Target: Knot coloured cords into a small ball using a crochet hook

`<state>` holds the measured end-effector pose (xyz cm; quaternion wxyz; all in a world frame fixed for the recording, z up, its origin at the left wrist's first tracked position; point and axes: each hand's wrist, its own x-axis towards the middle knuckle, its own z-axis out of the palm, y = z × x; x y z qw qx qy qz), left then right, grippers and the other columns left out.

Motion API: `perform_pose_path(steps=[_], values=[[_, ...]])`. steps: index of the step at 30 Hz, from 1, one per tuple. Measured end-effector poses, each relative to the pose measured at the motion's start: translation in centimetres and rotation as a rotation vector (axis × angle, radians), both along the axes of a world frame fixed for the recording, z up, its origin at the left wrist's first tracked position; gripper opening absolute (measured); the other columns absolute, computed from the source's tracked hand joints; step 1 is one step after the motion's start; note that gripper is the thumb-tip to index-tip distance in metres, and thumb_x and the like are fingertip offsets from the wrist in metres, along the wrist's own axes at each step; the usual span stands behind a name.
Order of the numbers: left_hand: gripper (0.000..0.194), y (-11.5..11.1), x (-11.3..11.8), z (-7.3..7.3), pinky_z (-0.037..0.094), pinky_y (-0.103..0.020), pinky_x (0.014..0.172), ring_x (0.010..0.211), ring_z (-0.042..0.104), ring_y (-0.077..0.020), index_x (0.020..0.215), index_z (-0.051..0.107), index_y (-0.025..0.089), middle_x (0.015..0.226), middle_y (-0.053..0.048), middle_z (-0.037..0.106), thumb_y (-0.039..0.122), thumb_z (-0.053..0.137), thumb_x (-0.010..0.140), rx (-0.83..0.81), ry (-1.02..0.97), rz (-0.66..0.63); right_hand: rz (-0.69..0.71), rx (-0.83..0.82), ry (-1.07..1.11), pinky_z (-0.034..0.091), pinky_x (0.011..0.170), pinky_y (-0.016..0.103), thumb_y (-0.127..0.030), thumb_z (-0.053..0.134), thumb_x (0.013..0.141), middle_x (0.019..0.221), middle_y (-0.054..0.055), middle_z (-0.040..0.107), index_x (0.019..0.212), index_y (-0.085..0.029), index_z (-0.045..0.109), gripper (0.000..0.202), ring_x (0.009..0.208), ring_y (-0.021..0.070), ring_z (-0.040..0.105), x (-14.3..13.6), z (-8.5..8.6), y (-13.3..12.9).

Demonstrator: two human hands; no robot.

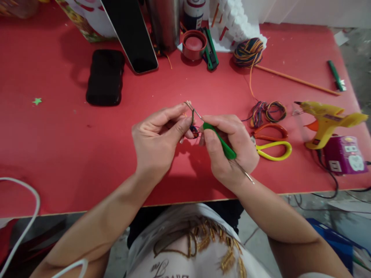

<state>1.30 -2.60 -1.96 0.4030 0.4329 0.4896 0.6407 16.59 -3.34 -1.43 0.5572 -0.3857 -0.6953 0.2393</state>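
Note:
My right hand (232, 148) is closed around the green handle of a crochet hook (222, 143), whose metal tip points up and left. In my left hand (158, 135), a small dark multicoloured piece of crochet (194, 132) is pinched between thumb and fingers. A dark loop of yarn runs from that piece up to the hook's shaft near the left fingertips. Both hands are close together above the red table (58, 146). The left fingers hide part of the crochet piece.
Right of my hands lie scissors (274, 150), bundled yarn (257, 114), a yarn ball (248, 53) and a yellow glue gun (327, 121) beside a purple box (344, 154). Behind are a leaning phone (130, 34), a black case (106, 77), a metal flask (164, 23) and a green cutter (211, 48).

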Motion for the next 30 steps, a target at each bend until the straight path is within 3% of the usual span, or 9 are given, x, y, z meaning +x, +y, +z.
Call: perform_pose_path(steps=[6,11,15,20,24,30], values=[[0.021,-0.1,-0.2,0.5,0.06,-0.025,0.061,0.064,0.071,-0.011,0.106,0.087,0.031,0.081,0.002,0.081,0.029,0.091,0.086,-0.006,0.024,0.006,-0.004,0.012,-0.027,0.068,0.083,0.047,-0.024,0.065,0.103,0.1,0.005,0.081,0.121,-0.031,0.075,0.022,0.08,0.0247,0.077,0.2,-0.2,0.3],[0.02,-0.2,0.0,0.4,0.059,-0.026,0.061,0.063,0.07,-0.011,0.105,0.088,0.032,0.083,0.002,0.082,0.028,0.091,0.086,-0.027,0.001,0.011,-0.003,0.032,-0.004,0.066,0.092,0.045,-0.015,0.066,0.1,0.104,0.004,0.082,0.12,-0.027,0.077,0.025,0.091,0.0252,0.079,-0.2,0.0,0.3],[0.021,0.0,0.0,0.6,0.056,-0.026,0.057,0.061,0.069,-0.0124,0.101,0.087,0.03,0.075,0.002,0.08,0.034,0.094,0.082,-0.107,-0.114,-0.075,0.032,0.079,0.007,0.065,0.093,0.044,-0.015,0.066,0.1,0.103,0.004,0.082,0.122,-0.03,0.076,0.029,0.099,0.0273,0.078,-0.3,0.0,0.3],[0.021,0.2,-0.7,1.4,0.054,-0.03,0.056,0.064,0.07,-0.0135,0.096,0.088,0.034,0.087,0.002,0.084,0.041,0.096,0.078,-0.169,-0.174,-0.176,0.081,0.02,0.047,0.066,0.093,0.047,-0.02,0.069,0.099,0.107,0.004,0.081,0.125,-0.033,0.077,0.029,0.093,0.0269,0.079,0.4,0.1,0.5],[0.022,0.4,-1.2,1.7,0.058,-0.03,0.06,0.067,0.071,-0.0136,0.097,0.088,0.032,0.098,0.002,0.086,0.037,0.097,0.078,-0.169,-0.217,-0.205,0.079,-0.039,0.102,0.068,0.084,0.045,-0.026,0.073,0.098,0.106,0.005,0.081,0.121,-0.031,0.079,0.024,0.08,0.0242,0.077,0.7,0.0,0.8],[0.022,1.1,-2.1,2.1,0.061,-0.025,0.057,0.06,0.067,-0.0103,0.092,0.088,0.025,0.105,-0.004,0.086,0.026,0.099,0.073,-0.178,-0.282,-0.302,0.075,-0.01,0.111,0.067,0.077,0.043,-0.024,0.069,0.098,0.099,0.003,0.08,0.117,-0.034,0.081,0.024,0.08,0.0243,0.077,1.1,0.2,1.1]])
